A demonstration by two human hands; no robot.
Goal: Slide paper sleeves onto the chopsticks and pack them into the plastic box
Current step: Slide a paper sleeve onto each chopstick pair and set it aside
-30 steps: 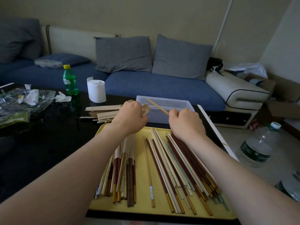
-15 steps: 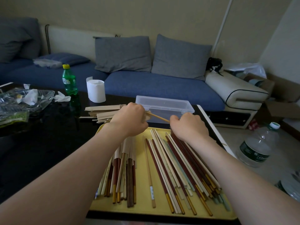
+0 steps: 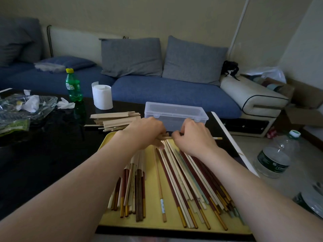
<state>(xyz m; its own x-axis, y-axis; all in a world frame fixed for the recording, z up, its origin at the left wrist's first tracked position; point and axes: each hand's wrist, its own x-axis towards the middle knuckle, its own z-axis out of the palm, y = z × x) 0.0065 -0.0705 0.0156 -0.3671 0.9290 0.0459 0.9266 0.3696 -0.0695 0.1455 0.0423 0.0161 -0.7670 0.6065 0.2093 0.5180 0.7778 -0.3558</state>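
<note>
At the far edge of the yellow tray (image 3: 152, 215), the left hand (image 3: 146, 131) grips a paper sleeve (image 3: 161, 136). The right hand (image 3: 192, 138) pinches a pale chopstick (image 3: 217, 138) lying crosswise, its end poking out right over the black table (image 3: 43, 154). Just beyond the hands stands the clear plastic box (image 3: 176, 116), a heap of sleeves (image 3: 115, 119) beside it on the left. On the tray, sleeved chopsticks (image 3: 134, 180) lie toward the left edge and bare chopsticks (image 3: 192, 186) fan toward the right.

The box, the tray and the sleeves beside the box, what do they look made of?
Box: clear plastic, slightly frosted; you can see through its walls. Tray: yellow with a matte face, probably plastic, though the look leaves it open. Sleeves: tan paper, thin and flat with cut ends.
</note>
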